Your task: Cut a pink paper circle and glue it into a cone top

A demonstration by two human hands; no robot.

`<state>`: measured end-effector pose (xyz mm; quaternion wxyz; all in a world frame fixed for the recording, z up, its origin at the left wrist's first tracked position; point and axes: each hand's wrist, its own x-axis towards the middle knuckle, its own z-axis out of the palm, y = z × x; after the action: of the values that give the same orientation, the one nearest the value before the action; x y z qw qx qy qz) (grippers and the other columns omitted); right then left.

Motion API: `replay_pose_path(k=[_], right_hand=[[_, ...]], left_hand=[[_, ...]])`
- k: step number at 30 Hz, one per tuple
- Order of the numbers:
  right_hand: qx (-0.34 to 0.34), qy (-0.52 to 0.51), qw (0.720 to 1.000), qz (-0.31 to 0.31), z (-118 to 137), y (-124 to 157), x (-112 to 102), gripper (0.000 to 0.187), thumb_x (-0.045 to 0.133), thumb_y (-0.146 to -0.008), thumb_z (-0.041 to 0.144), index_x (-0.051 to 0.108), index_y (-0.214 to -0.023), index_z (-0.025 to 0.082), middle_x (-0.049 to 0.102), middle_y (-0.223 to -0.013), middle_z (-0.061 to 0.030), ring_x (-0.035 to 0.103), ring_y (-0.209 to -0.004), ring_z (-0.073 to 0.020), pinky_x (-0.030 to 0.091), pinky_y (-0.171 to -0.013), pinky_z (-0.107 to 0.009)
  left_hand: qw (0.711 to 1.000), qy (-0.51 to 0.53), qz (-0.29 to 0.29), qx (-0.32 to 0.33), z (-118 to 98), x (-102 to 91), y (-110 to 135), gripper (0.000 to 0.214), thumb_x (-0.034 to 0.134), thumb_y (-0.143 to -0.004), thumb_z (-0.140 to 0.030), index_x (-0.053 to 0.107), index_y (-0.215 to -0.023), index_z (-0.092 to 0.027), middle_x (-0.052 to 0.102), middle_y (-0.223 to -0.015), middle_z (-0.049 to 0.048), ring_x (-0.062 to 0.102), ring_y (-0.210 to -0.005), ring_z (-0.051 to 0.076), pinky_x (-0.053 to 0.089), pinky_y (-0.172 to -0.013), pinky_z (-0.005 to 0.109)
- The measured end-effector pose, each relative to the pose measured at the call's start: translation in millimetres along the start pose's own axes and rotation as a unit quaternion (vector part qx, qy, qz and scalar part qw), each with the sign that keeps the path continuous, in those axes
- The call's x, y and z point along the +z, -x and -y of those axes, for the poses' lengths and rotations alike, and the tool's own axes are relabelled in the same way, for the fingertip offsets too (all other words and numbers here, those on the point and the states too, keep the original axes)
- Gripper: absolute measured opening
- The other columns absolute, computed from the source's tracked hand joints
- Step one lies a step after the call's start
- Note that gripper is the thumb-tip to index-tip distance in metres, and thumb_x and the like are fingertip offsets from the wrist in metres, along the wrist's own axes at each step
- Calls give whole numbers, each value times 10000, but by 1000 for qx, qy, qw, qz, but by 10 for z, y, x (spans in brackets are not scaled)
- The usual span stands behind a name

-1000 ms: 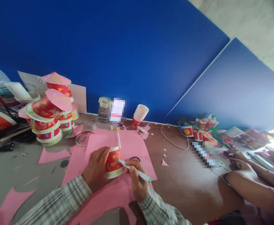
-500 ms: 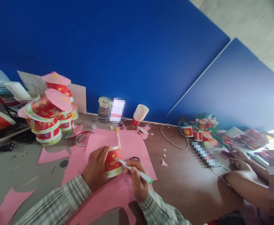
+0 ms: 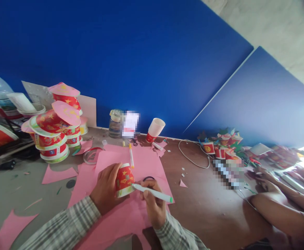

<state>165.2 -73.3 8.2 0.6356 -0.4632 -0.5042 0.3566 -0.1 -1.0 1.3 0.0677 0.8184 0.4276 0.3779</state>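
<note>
A red paper cup (image 3: 125, 178) with gold stars stands upside down on pink paper (image 3: 144, 156), its wide rim coloured light green. My left hand (image 3: 105, 185) is closed around the cup's left side. In my right hand (image 3: 153, 205) is a white marker (image 3: 154, 193) with a green end, gripped between thumb and fingers. The marker's tip meets the cup's right side, just above the green rim. A yellow marker (image 3: 131, 156) lies on the paper behind the cup. Part of a dark ring (image 3: 149, 178) shows behind my right hand.
Decorated cups with pink paper hats (image 3: 63, 90) are stacked at left. A glass jar (image 3: 115, 123), a blurred-out phone (image 3: 130, 124) and nested paper cups (image 3: 155, 130) line the blue partition (image 3: 115, 52). A white cable (image 3: 193, 156) and another person's arms (image 3: 277, 198) are at right.
The marker's tip has moved down the cup's side toward the green rim, and my right hand has shifted slightly with it. My left hand keeps its hold on the cup.
</note>
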Motion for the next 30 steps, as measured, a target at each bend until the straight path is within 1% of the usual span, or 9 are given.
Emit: replay_pose_path(k=[4,6,9,13,18,27,30], right_hand=[[-4,-13,1000,-2,13,-7,25,182,544,-782,368,600,-791,195,519,-511,51,507,-455,-132,483,-553,-289],[-4,-20,1000,-4,32,-15,39,196,534,-790,381,594,-787,194,489,-483,63,488,-441,-127,475,-532,-277],[-4,-23,1000,-6,61,-32,57,215,519,-799,396,582,-764,193,479,-476,62,454,-423,-116,423,-452,-225],[-8,0,1000,-10,69,-46,67,220,507,-807,386,577,-747,186,480,-471,57,440,-416,-112,393,-426,-205],[-12,13,1000,-9,40,-41,59,203,502,-810,369,574,-757,187,481,-475,59,446,-421,-113,409,-444,-210],[-2,31,1000,2,8,-33,40,179,487,-822,347,577,-784,197,500,-489,56,462,-425,-115,392,-426,-195],[-4,24,1000,5,13,-21,40,174,499,-818,349,582,-775,202,492,-479,66,460,-412,-110,438,-473,-222]], left_hand=[[1000,-6,-2,-3,-12,-4,-5,978,560,-417,-626,216,-1207,-163,492,-1084,149,416,-1009,316,380,-810,466],[1000,-4,-1,-4,-22,-14,-10,971,552,-422,-630,216,-1206,-166,496,-1080,152,420,-1005,320,381,-807,470],[1000,-4,1,-6,-30,-27,-13,964,545,-427,-634,217,-1205,-170,497,-1076,155,421,-1007,321,384,-808,468],[1000,-13,3,-8,-25,-21,-8,974,544,-416,-643,233,-1198,-151,494,-1075,163,416,-1013,312,387,-816,455],[1000,-19,4,-8,-23,-15,-8,969,546,-416,-642,258,-1184,-126,496,-1070,165,418,-1007,306,387,-823,450],[1000,-21,6,0,-25,-26,-10,963,539,-429,-639,239,-1194,-138,490,-1078,150,412,-1012,296,390,-816,455],[1000,-20,0,3,-24,-24,-10,962,540,-430,-634,236,-1197,-140,494,-1080,147,415,-1009,300,393,-812,459]])
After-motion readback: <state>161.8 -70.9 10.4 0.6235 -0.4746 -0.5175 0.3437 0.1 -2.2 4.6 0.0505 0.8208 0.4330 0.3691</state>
